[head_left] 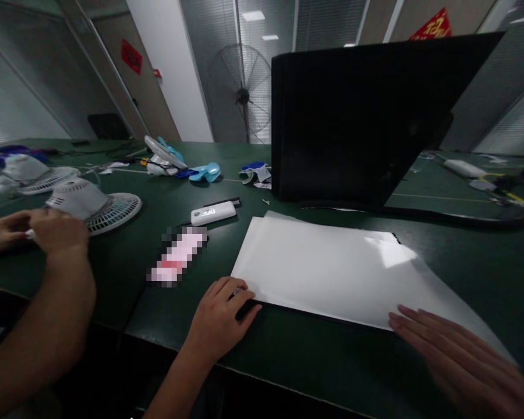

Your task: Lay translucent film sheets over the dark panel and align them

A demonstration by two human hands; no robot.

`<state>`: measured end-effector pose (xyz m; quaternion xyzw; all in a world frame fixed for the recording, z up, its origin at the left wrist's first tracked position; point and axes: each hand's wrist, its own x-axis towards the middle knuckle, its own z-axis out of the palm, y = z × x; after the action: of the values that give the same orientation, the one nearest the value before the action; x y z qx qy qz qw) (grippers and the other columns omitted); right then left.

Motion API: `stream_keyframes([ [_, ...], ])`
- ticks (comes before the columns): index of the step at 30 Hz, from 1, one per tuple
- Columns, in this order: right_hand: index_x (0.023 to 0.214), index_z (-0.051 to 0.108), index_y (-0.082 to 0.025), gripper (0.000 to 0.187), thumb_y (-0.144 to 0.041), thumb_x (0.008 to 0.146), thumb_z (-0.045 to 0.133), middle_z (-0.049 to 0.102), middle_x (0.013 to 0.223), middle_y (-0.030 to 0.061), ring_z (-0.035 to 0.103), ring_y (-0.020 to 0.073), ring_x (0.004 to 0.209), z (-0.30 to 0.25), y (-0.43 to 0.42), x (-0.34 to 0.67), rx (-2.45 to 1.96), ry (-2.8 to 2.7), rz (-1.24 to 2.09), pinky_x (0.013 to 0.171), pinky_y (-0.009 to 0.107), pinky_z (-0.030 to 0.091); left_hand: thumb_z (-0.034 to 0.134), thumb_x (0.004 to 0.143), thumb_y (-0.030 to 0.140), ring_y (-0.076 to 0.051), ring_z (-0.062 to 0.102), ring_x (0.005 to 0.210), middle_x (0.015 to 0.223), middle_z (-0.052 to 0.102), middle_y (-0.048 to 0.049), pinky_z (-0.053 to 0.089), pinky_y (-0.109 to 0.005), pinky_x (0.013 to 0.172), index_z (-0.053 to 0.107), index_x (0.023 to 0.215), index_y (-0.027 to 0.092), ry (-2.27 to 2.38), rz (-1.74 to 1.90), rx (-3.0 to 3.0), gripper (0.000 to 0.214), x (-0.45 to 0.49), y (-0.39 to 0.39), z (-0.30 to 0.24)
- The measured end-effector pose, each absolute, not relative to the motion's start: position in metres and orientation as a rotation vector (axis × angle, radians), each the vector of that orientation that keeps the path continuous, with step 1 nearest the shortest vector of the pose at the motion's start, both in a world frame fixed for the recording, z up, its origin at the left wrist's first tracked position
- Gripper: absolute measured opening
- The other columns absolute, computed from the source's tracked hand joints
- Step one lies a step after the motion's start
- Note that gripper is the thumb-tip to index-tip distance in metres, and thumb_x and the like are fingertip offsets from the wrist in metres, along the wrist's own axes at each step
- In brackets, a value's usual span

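A stack of smooth white sheets [323, 265] lies on the dark green table, its layers slightly offset at the left and its front edge dark. My left hand [220, 314] is at the stack's front left corner, fingertips on the edge and thumb spread apart below it. Stretched out flat, my right hand [458, 355] touches the sheets' front right part with its fingers together. Behind the stack stands a large black panel [349, 125], tilted, with a black strip [463, 220] running along its foot to the right.
Left of the sheets lie a pixelated pink phone-like object [179, 256] and a white oblong device [213, 213]. At far left, another person's hands [56, 233] work beside a white fan part [117, 212]. Light blue fan blades [206, 171] and scraps [257, 173] lie farther back.
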<state>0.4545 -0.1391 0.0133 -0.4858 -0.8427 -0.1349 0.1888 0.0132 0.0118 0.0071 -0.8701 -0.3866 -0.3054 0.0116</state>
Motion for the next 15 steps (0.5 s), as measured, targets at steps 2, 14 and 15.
stream_keyframes([
  [2,0.158,0.051,-0.024,0.054,-0.011,0.107,0.038,0.054,0.155,-0.0002,0.051,0.0194,0.141,0.014,-0.113,0.438,-1.241,-2.446,-0.535,0.119,0.036,0.040,0.074,0.095,0.023,-0.025,0.068,0.091,0.098,0.072,-0.0058,0.060,-0.043,0.082,0.073,0.095,0.022,-1.180,-0.993,-2.705,0.001,0.013,0.009,0.009],
  [14,0.154,0.055,-0.027,0.051,-0.020,0.106,0.039,0.048,0.159,-0.0011,0.058,0.0235,0.134,-0.025,-0.113,0.461,-1.343,-2.472,-0.596,0.099,0.046,0.057,0.078,0.091,0.027,-0.032,0.069,0.115,0.125,0.074,-0.0105,0.061,-0.055,0.098,0.074,0.121,0.025,-1.326,-0.855,-2.660,0.030,0.014,0.011,0.009],
  [15,0.158,0.052,-0.029,0.053,-0.022,0.106,0.040,0.048,0.160,-0.0013,0.058,0.0233,0.134,-0.024,-0.115,0.461,-1.348,-2.474,-0.594,0.098,0.045,0.058,0.078,0.091,0.027,-0.033,0.069,0.116,0.126,0.074,-0.0101,0.061,-0.055,0.098,0.074,0.120,0.025,-1.337,-0.835,-2.673,0.029,0.013,0.012,0.009],
])
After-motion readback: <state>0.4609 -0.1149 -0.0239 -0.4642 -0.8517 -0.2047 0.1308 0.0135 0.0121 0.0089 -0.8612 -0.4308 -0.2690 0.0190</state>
